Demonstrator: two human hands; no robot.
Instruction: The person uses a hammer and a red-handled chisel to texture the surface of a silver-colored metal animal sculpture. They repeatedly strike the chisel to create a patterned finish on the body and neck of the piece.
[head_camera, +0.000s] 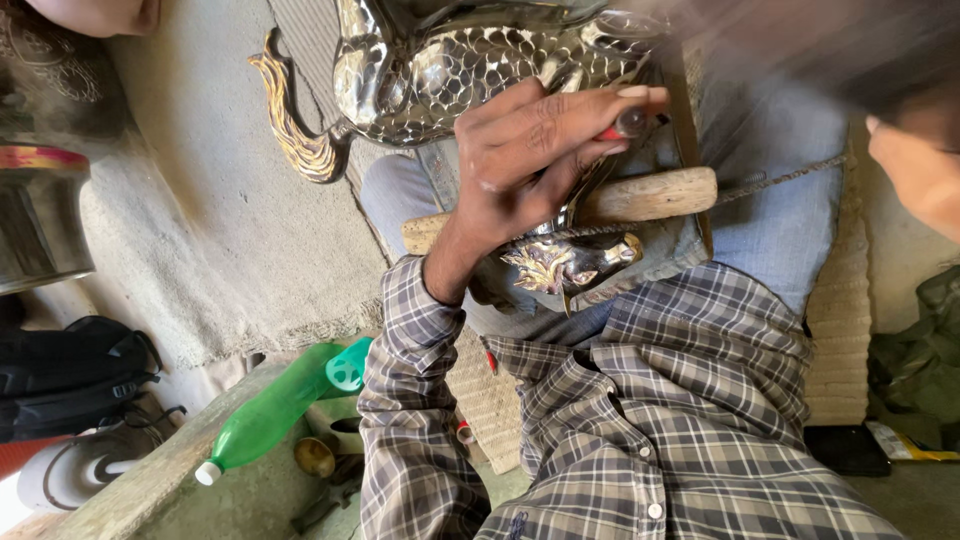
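My left hand (530, 160) reaches out from a plaid sleeve and pinches a small red-tipped tool (625, 125) between thumb and fingers. It rests against a shiny metal figure with embossed scales (450, 60) and a golden curled tail (290, 125). Across my lap, under the hand, lies a wooden handle (655, 195) with a twisted metal rod (780, 180) sticking out to the right. A small ornate gold and silver piece (565, 265) sits just below it. My right hand (920, 170) is at the right edge, blurred, and I cannot make out what it holds.
A green plastic bottle (270, 410) lies at lower left beside a small brass piece (315, 455). A black bag (70, 370) and a metal vessel (40, 220) are at the left. A woven mat (840, 330) and a flat dark object (845, 450) are on the right.
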